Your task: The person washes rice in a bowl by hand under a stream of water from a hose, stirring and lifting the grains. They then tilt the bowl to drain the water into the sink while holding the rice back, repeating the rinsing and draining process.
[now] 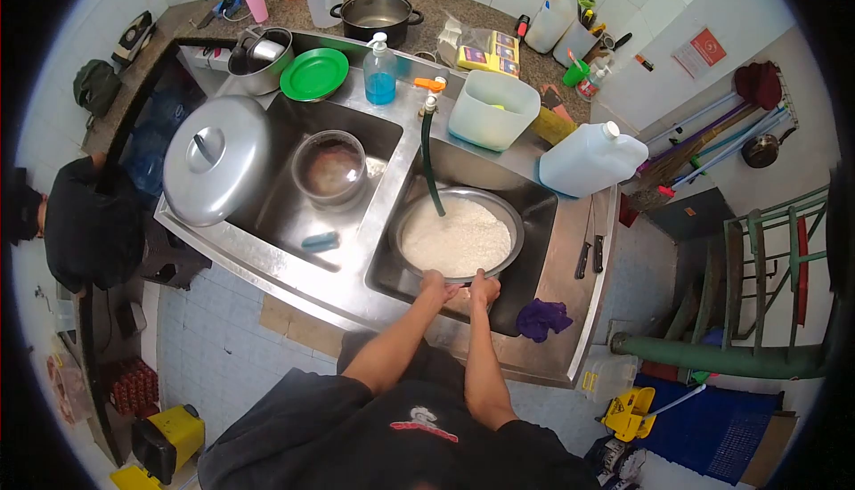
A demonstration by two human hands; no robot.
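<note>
Low in the middle of the frame, the left hand [439, 287] and right hand [485, 289] curl their fingers over the near rim of the metal bowl [485, 194] in the sink [537, 214]. Full of wet rice [456, 239], the bowl is likely heavy and slippery — so holding both sides of the rim looks safest.

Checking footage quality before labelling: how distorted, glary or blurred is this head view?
Head view: fisheye bending, black corners; even lighting, soft glare on the steel lid and sink; left hand and right hand gripping the rice bowl look sharp.
</note>
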